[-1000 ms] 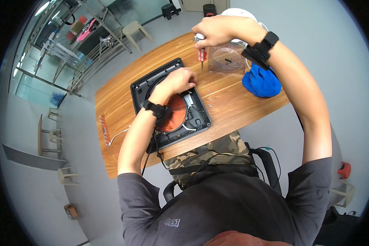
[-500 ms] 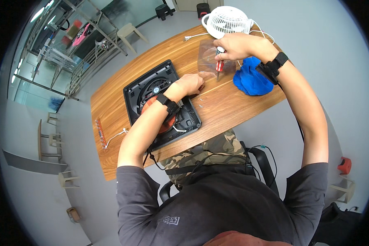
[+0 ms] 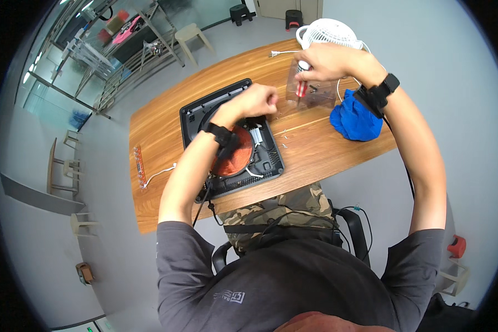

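Observation:
In my right hand [image 3: 325,61] is a screwdriver [image 3: 301,88] with a striped red and white handle, its shaft pointing down over a clear plastic tray [image 3: 321,98]. Small dark pieces show in that tray. My left hand [image 3: 260,100] hovers over the far right part of an opened black induction cooker [image 3: 271,157], fingers curled together; whatever they hold, if anything, is hidden. A round copper-coloured coil [image 3: 237,157] lies inside the casing, partly covered by my left wrist. Several small screws [image 3: 285,146] are scattered on the wood to the right of the casing.
A crumpled blue cloth [image 3: 357,117] lies near the right edge of the wooden table [image 3: 166,110]. Behind my right hand stands a white fan [image 3: 331,32] with its cord and plug. An orange strip [image 3: 139,167] and a white cable [image 3: 161,170] lie at the left edge.
My left hand has lifted and shifted a little away from the screws, its fingers still curled. The screwdriver stays in my right hand by the tray. The whole view has shifted slightly.

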Available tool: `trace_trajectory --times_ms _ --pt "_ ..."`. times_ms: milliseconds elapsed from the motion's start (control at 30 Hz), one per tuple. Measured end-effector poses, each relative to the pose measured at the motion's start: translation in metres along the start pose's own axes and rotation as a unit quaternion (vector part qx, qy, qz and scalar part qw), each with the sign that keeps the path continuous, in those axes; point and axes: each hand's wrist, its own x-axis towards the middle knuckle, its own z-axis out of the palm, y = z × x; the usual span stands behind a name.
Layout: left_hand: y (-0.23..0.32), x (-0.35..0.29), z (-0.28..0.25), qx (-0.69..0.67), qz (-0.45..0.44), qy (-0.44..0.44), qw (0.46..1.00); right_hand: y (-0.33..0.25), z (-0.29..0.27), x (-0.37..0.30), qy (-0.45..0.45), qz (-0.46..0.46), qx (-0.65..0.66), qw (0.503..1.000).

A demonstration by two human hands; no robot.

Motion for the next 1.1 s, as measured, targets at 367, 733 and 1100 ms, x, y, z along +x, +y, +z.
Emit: trace_trajectory --times_ms 367,733,1100 --pt "-0.067 -0.126 -0.058 -0.169 -0.15 0.152 0.962 -0.093 -0.047 0.126 0.069 -0.112 -0.015 0.991" --pt "-0.096 -0.177 -0.059 -0.038 -0.128 0.19 0.973 -0.142 -0.032 0.191 0.07 -0.172 -0.035 0.982" --pt "-0.1 -0.174 -0.055 -0.029 -0.158 0.191 0.968 -0.146 -0.028 0.204 0.051 -0.173 -0.041 0.983"
